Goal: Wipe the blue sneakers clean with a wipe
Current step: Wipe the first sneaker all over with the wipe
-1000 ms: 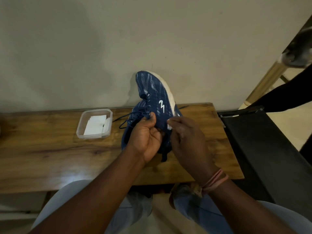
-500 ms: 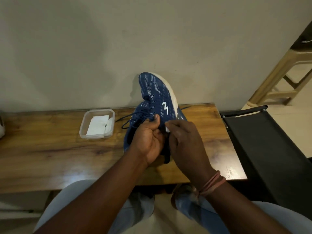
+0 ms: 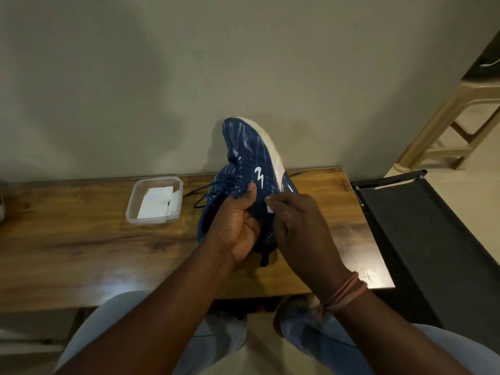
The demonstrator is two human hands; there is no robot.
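Observation:
A blue sneaker (image 3: 247, 155) with a white sole stands tilted, toe up, above the wooden table (image 3: 81, 244). My left hand (image 3: 235, 226) grips it at the collar by the laces, thumb up along its side. My right hand (image 3: 295, 226) pinches a small white wipe (image 3: 269, 208) and presses it against the shoe's side just below the white logo. Most of the wipe is hidden under my fingers.
A clear plastic container (image 3: 154, 200) holding white wipes sits on the table left of the shoe. A black chair (image 3: 422, 239) stands at the table's right end, with a beige plastic stool (image 3: 454, 125) behind it. A wall rises right behind the table. My knees are under the front edge.
The shoe and both hands have stayed nearly in place; my right hand with the wipe has shifted slightly on the shoe's side. A person at the far right a second ago is gone.

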